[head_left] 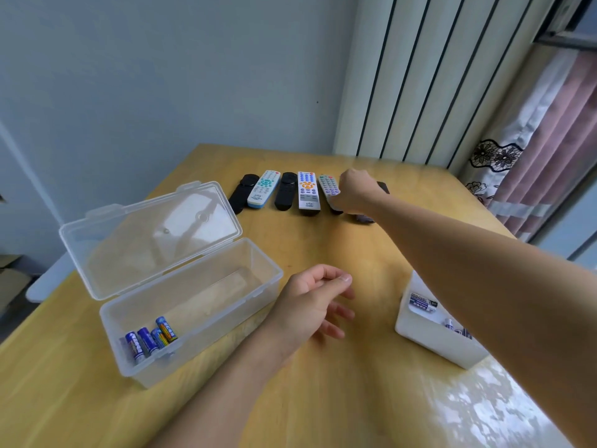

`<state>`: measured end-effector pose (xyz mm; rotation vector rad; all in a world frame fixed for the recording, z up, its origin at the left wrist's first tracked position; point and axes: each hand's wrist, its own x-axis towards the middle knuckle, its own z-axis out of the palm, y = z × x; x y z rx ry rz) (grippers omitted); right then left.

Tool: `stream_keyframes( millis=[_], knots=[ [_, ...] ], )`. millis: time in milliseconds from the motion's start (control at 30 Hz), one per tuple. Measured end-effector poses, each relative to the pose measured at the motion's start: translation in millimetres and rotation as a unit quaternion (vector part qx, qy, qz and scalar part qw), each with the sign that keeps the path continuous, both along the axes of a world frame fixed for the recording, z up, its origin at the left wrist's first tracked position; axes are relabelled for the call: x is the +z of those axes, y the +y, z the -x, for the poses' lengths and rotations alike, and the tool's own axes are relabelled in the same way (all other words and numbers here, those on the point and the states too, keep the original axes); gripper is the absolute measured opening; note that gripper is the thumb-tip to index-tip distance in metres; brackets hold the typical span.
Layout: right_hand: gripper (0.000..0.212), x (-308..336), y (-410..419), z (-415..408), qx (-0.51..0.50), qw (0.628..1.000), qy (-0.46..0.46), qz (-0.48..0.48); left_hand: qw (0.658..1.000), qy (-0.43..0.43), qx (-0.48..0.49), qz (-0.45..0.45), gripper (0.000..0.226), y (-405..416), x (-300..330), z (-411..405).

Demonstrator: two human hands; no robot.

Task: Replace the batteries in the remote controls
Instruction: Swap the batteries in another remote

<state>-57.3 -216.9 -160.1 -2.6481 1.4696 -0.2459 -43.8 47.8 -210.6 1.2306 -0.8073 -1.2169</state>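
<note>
The right hand (353, 190) is reaching to the far end of the row of remotes and covering a dark remote (383, 187), beside the grey remote (329, 188); its grip cannot be seen. The left hand (315, 300) is hanging loose and empty near the clear box (190, 286) holding blue batteries (150, 339).

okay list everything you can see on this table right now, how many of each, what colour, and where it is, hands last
remote controls: at least six, in a row at the far side of the table; two black, three pale with coloured buttons, one dark and mostly hidden under the right hand
clear box: one, transparent, lid open, near left
blue batteries: about four, in the clear box's near corner
white box: one, near right, partly behind the forearm, holding batteries
table: one, yellow wood
left hand: fingers loosely curled, holding nothing, over the middle of the table
right hand: reaching to the right end of the row, fingers hidden
</note>
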Motion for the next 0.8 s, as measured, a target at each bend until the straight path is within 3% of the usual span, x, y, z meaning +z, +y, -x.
stream_keyframes(
  millis=[100, 167, 233, 300, 400, 467, 533, 600, 700, 800],
  knots=[
    [0.042, -13, 1, -12, -0.018, 1.000, 0.002, -0.012, 1.000, 0.002, 0.001, 0.001, 0.017, 0, 1, -1],
    [0.035, -17, 7, -16, -0.017, 0.999, -0.028, -0.008, 1.000, 0.001, 0.002, -0.001, 0.018, 0, 1, -2],
    [0.016, -11, 12, -14, -0.025, 0.995, -0.101, 0.013, 1.000, -0.003, 0.001, -0.004, 0.017, -1, 1, -3],
    [0.031, 11, 19, -3, -0.046, 0.978, -0.200, 0.037, 1.000, -0.008, 0.004, -0.007, 0.017, -1, 0, -4],
    [0.030, 60, 38, 39, -0.042, 0.952, -0.297, 0.058, 1.000, 0.010, 0.014, -0.021, 0.020, -3, 1, -3],
    [0.033, 84, 49, 78, -0.018, 0.931, -0.365, -0.017, 0.997, 0.062, 0.033, -0.026, 0.029, -5, 4, 0],
    [0.029, 95, 63, 115, 0.017, 0.871, -0.437, -0.226, 0.990, 0.130, 0.053, -0.031, 0.046, -7, 9, 1],
    [0.026, 88, 81, 139, 0.049, 0.816, -0.412, -0.403, 0.979, 0.202, 0.033, -0.022, 0.068, -5, 14, -1],
    [0.027, 56, 105, 152, 0.054, 0.801, -0.343, -0.488, 0.958, 0.267, -0.104, 0.008, 0.071, 8, 24, -1],
    [0.025, 30, 123, 155, 0.064, 0.784, -0.365, -0.497, 0.962, 0.198, -0.188, 0.018, 0.054, 19, 28, 5]
  ],
)
